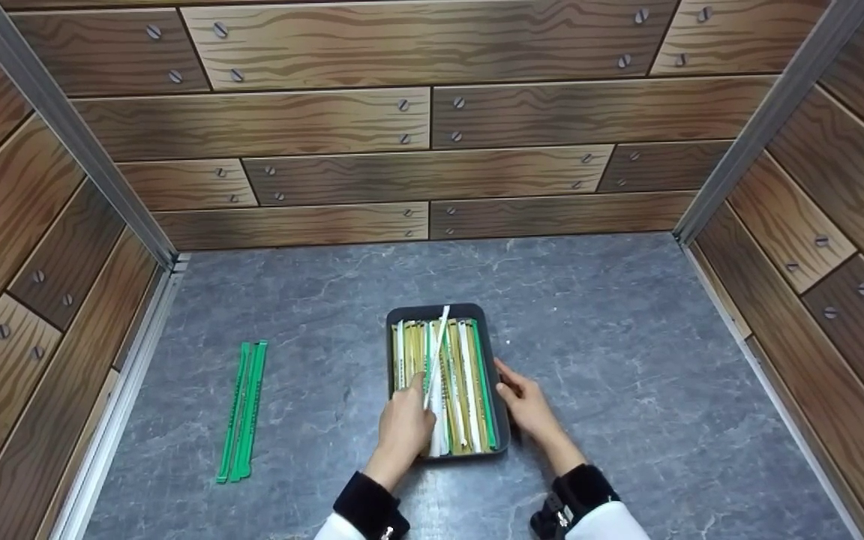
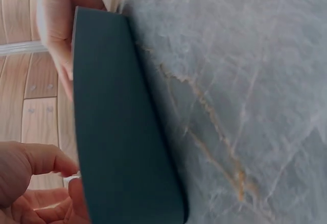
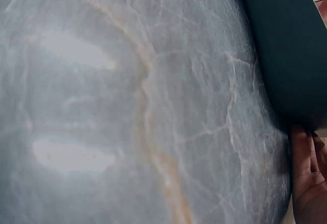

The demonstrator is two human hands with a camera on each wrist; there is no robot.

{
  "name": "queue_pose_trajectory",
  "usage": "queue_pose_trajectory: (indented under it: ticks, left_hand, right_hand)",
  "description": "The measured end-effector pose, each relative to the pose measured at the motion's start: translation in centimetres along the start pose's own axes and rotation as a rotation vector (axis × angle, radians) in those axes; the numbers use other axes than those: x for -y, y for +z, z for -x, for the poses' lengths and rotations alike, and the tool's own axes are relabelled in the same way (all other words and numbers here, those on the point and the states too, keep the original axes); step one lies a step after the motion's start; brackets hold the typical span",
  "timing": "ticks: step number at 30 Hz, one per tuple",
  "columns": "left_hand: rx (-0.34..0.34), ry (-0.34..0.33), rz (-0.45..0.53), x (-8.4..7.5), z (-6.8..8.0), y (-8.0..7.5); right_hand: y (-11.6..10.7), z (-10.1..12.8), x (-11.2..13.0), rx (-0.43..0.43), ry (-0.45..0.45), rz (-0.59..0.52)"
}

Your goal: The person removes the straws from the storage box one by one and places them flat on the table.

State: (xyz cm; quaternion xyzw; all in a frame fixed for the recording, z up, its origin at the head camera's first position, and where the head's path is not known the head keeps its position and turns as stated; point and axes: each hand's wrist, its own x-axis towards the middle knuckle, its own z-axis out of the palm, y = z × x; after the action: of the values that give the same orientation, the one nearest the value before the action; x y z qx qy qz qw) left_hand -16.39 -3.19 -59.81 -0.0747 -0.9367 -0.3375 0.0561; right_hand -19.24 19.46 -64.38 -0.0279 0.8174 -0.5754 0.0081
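A dark rectangular tray holds a row of slim stick packets in white, gold and green. My left hand is over the tray's near left part and pinches a white stick packet, which slants above the row with its far end near the back rim. In the left wrist view, the left thumb and fingers meet just beyond the tray wall. My right hand rests against the tray's right side, its fingers fairly straight; in the right wrist view its fingers touch the tray's corner.
Several green stick packets lie side by side on the grey marbled tabletop, left of the tray. Wood-patterned panels stand at the back and both sides, with metal rails along the edges.
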Motion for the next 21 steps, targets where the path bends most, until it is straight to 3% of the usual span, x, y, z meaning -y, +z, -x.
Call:
queue_pose_trajectory:
  ticks: [4, 8, 11, 15, 21]
  left_hand:
    - [-0.011, -0.033, 0.057, 0.3, 0.3, -1.4]
    - [-0.077, -0.06, 0.092, 1.1, 0.5, -3.4]
    - [-0.164, -0.07, 0.047, 2.2, 0.5, -5.2]
    - [-0.244, -0.136, -0.031, 4.0, 0.5, -7.5]
    - [-0.268, -0.255, -0.065, 6.9, 1.1, -10.1]
  right_hand:
    - [0.0, -0.1, -0.1, 0.0, -0.001, 0.004]
    - [0.1, -0.1, -0.2, 0.008, 0.003, -0.003]
    - [0.2, 0.0, -0.1, 0.017, 0.019, 0.01]
    - [0.1, 0.0, 0.1, 0.02, 0.042, 0.007]
    - [0.0, 0.0, 0.0, 0.005, 0.037, 0.009]
